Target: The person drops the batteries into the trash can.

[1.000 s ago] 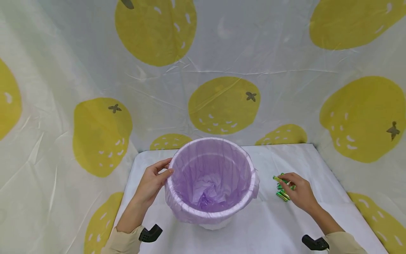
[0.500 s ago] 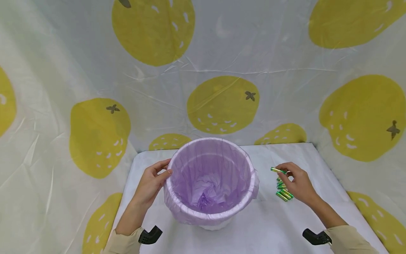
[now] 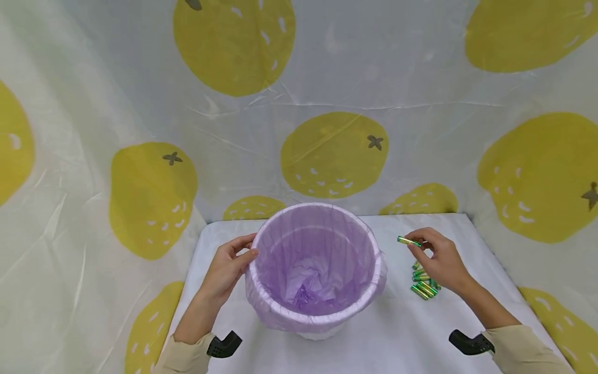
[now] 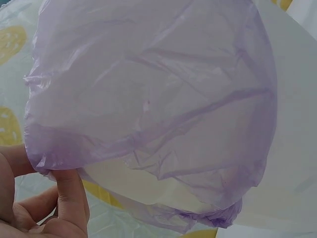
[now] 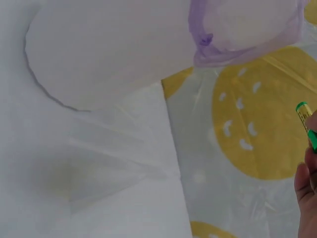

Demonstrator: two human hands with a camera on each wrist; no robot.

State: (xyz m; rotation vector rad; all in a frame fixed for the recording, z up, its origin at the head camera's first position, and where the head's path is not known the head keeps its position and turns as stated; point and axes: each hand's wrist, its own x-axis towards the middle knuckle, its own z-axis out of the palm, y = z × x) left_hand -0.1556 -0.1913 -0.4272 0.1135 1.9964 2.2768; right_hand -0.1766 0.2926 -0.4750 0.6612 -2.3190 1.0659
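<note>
At the lower edge of the head view, two beige sleeves [image 3: 184, 356] come in, each with a black device [image 3: 225, 344] near the wrist. Left of the centre, the left hand [image 3: 226, 270] pinches the rim of a white bin [image 3: 320, 334], with the thumb on top of the purple bag [image 3: 317, 244] which lines it and folds over the rim. In the right half of the frame, the right hand [image 3: 441, 259] holds one green-and-gold battery [image 3: 408, 241] between thumb and fingers, its free end pointing left, towards the bin. Just below this hand, more batteries [image 3: 424, 290] lie close together on the white table [image 3: 388, 343]. Behind, a pale cloth [image 3: 233, 130] printed with yellow fruits fills the upper frame.
</note>
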